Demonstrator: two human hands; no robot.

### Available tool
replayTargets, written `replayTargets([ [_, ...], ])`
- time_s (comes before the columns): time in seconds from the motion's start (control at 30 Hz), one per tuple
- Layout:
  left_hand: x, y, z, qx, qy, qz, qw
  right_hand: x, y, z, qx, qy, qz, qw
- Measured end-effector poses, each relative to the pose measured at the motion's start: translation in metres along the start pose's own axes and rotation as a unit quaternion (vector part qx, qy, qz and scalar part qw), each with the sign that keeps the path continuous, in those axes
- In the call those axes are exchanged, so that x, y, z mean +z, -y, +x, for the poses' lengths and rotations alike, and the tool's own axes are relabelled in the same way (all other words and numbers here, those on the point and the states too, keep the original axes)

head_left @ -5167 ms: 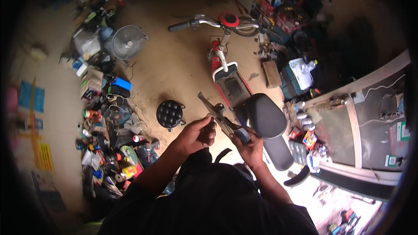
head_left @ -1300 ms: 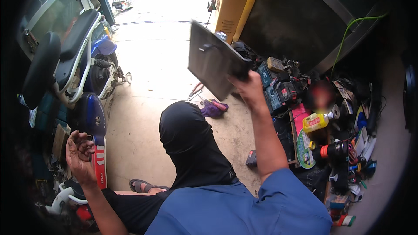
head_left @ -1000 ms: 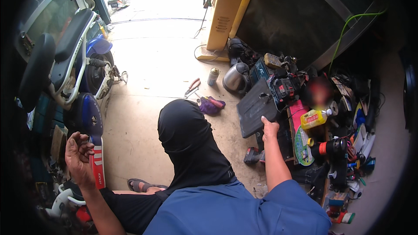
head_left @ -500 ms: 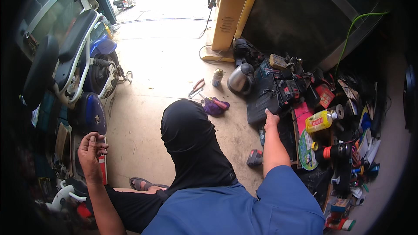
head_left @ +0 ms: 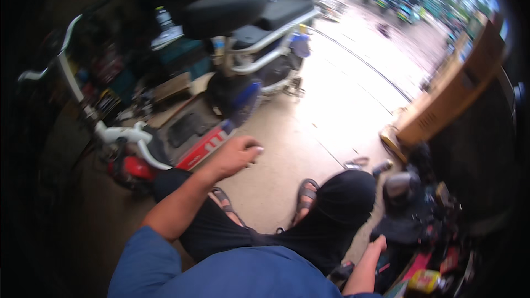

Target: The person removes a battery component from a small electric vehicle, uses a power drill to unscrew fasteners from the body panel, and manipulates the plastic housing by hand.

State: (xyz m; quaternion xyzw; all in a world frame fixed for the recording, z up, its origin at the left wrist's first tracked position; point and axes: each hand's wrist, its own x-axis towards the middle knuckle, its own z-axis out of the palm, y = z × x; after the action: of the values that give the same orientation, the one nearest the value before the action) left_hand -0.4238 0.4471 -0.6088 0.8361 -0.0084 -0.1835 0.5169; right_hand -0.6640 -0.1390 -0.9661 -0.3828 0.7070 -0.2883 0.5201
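Observation:
My left hand (head_left: pixel 238 157) hangs over the floor between my knees and an electric scooter (head_left: pixel 207 146) with a white frame and a red side panel. Its fingers are curled together. A pale spot shows at the fingertips, too blurred to name. Low on the right, my right hand (head_left: pixel 377 244) is at the near edge of a black case (head_left: pixel 395 225); its fingers are hidden and smeared. Beyond that case stands a steel kettle (head_left: pixel 402 185), with a spray can (head_left: pixel 382 168) beside it.
A yellow cabinet (head_left: pixel 447 110) stands by the doorway at the right. Tools and a yellow bottle (head_left: pixel 424 281) crowd the right side. Behind the scooter lie boxes (head_left: pixel 172 88). My sandaled feet (head_left: pixel 306 196) rest on the floor; rows of parked bikes (head_left: pixel 397 0) are outside.
My view has swung to the left, bringing the whole scooter into sight. My left hand has come forward past the scooter's deck, still curled. The right hand remains by the black case.

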Motion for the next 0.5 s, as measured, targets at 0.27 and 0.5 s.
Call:
replayTargets([
  [0.27, -0.017, 0.014, -0.045, 0.140, 0.041, 0.240, 0.960, 0.176, 0.078, -0.034, -0.052, 0.389, -0.123, 0.911],
  [0.5, -0.038, 0.000, -0.058, 0.170, 0.084, 0.394, 0.899, 0.254, 0.244, -0.371, -0.362, 0.623, -0.166, 0.673],
])
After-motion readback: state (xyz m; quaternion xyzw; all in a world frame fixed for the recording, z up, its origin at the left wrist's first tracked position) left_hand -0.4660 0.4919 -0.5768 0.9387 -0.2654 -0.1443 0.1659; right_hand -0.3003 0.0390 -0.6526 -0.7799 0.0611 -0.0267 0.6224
